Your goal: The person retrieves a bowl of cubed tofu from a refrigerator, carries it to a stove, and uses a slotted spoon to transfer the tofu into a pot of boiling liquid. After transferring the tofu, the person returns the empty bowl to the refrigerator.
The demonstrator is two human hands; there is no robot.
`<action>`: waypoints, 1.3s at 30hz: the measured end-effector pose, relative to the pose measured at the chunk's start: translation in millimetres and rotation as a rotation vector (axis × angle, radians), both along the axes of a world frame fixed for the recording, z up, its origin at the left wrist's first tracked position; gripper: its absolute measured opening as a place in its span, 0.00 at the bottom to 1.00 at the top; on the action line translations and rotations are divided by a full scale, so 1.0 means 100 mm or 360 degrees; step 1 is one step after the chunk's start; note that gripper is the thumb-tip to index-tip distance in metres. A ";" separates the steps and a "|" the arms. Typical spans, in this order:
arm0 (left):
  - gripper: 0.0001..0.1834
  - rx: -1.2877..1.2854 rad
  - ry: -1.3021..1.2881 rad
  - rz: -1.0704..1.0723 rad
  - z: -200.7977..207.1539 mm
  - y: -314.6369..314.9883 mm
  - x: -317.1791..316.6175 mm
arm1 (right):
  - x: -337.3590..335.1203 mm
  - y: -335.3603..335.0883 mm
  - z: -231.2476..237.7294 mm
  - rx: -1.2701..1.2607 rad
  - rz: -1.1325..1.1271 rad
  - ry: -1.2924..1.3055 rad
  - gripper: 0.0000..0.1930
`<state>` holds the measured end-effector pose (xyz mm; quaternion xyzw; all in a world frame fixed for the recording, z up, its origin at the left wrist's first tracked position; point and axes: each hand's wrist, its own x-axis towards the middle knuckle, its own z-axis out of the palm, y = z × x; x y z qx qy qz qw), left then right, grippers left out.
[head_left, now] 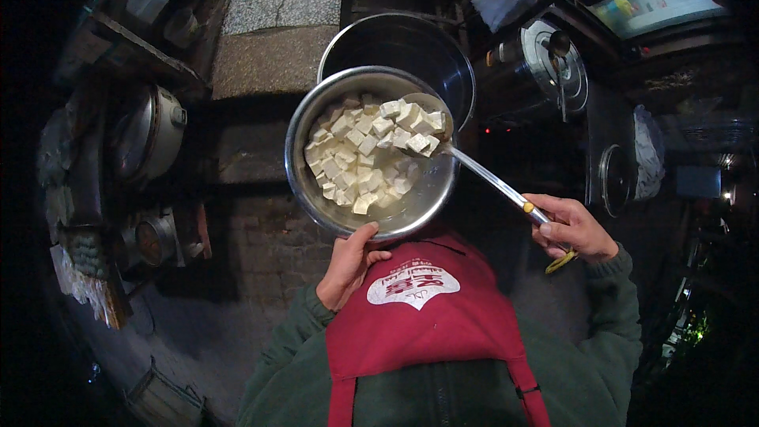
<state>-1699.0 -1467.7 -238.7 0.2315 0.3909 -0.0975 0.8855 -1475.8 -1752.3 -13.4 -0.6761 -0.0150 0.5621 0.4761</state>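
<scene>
Steel bowl (431,202) held at the waist, just past the red apron (443,332). White cubes (348,142) heaped inside, mostly 8 to 12 o'clock; some liquid shows toward 4. Left hand (346,265) grips the rim at 6, thumb over the edge, other fingers partly hidden beneath. Right hand (577,229) well out at 4 o'clock, fingers wrapped round the end of the ladle (490,176). Ladle head sits at 2, over the bowl, loaded with cubes. Larger steel pot (466,71) beyond, at 12 to 1; bowl overlaps its rim in view, contact unclear.

Step in hand, as I judge it: scooping or shifting cubes. Next move seems to call for a level ladle, a slow wrist and a steady left hold; tilting could spill the top cubes.
</scene>
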 end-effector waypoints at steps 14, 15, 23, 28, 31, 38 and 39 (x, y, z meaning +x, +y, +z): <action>0.18 0.0033 0.0076 -0.0069 -0.05 0.02 -0.02 | 0.67 0.18 -0.05 -0.0008 0.0069 -0.0564 0.34; 0.18 0.0066 0.0068 -0.0061 -0.07 0.02 -0.03 | 0.75 0.27 -0.22 0.0004 0.0099 -0.0613 0.32; 0.14 0.0057 0.0209 0.0031 -0.22 0.07 -0.16 | 1.15 0.58 -1.44 -0.0078 -0.0060 -0.0348 0.16; 0.12 0.0091 0.0307 0.0084 -0.13 0.05 -0.15 | 1.35 0.55 -1.73 -0.0047 -0.0005 -0.0429 0.07; 0.11 0.0166 0.0324 0.0181 -0.11 -0.01 -0.13 | 1.39 0.50 -1.89 -0.0042 0.0001 -0.0520 0.06; 0.11 0.0233 0.0319 0.0204 -0.21 -0.04 -0.15 | 1.41 0.41 -2.10 -0.0099 0.0033 -0.0554 0.08; 0.11 0.0210 0.0296 0.0187 -0.23 -0.03 -0.16 | 1.41 0.41 -2.12 -0.0130 -0.0069 -0.0514 0.08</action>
